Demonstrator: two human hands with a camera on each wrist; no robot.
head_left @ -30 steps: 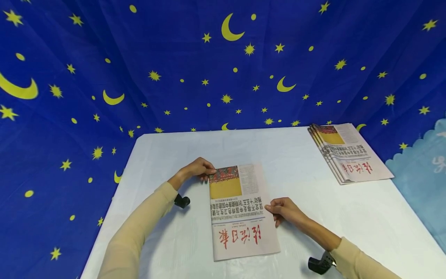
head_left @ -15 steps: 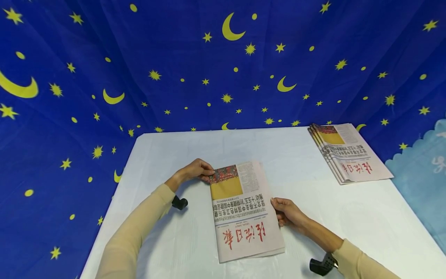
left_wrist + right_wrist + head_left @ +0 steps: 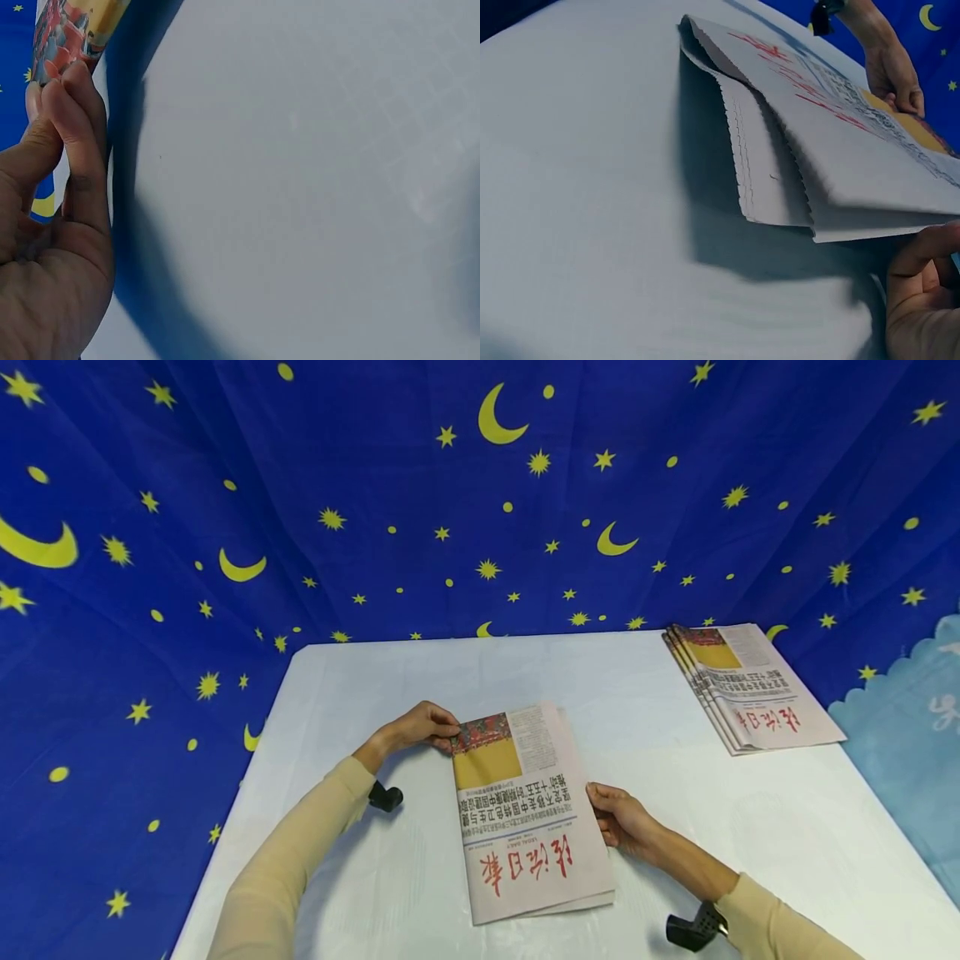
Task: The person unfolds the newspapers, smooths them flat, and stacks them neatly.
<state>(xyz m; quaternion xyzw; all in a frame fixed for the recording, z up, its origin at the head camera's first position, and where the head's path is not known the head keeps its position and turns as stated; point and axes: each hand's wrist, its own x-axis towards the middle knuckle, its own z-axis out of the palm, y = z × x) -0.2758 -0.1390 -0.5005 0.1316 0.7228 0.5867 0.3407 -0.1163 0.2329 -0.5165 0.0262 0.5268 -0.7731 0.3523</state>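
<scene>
A folded newspaper point(image 3: 525, 810) with red headline characters and a yellow picture is held between both hands over the table. My left hand point(image 3: 416, 727) pinches its far left corner between thumb and fingers; the left wrist view shows the printed corner point(image 3: 67, 37) in that pinch. At the right edge, my right hand point(image 3: 626, 818) grips the paper with the thumb on top and the other fingers partly hidden beneath. In the right wrist view the newspaper's near end point(image 3: 772, 150) stands raised off the table, its folded layers slightly apart with serrated edges.
A stack of several similar folded newspapers point(image 3: 757, 693) lies at the table's far right corner. The white table point(image 3: 360, 685) is backed by a blue curtain point(image 3: 420, 485) with yellow moons and stars. A black wrist camera point(image 3: 693, 928) sits below the right forearm.
The newspaper has shifted slightly right and turned a little, and its lower layer now shows at the near edge. The right hand has moved slightly right with it; the left hand stays at the corner.
</scene>
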